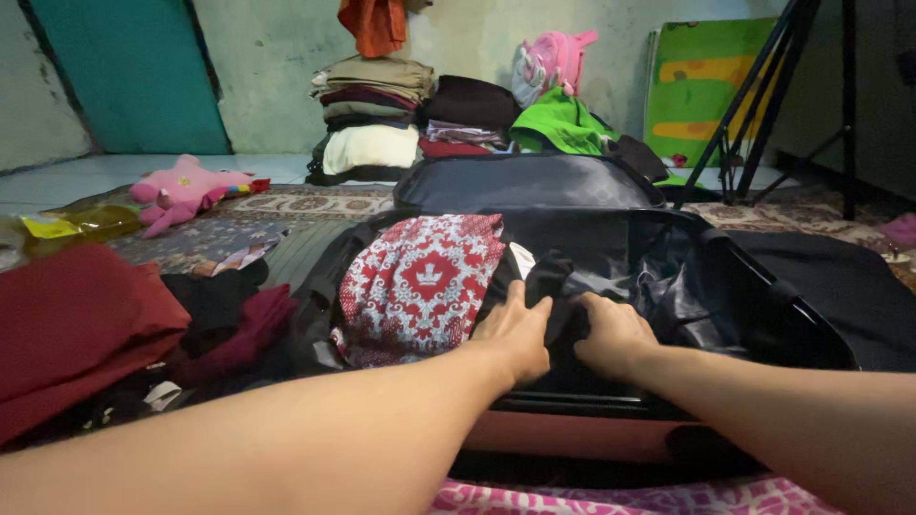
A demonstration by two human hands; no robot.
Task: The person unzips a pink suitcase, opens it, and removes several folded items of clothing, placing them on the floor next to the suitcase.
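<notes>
Black cloth (563,286), bunched inside the open suitcase (763,286), directly under both grips. Left hand (518,329) laid flat on its near-left part, fingers together and extended, not visibly closed around a fold. Right hand (615,332) just beside it, knuckles up, fingers curled down into the cloth; whether a fold is pinched there, not discernible. Hands nearly touching, equally near the cloth, both arms reaching forward from the near edge. Long axis of the bunched cloth running left to right across the case, extending away from the hands toward the far right. Immediately left of the left hand, a folded red and white patterned garment (420,281). Farther left, dark red clothes (76,324) on the floor; beyond, a stack of folded clothes (372,114) against the wall.
</notes>
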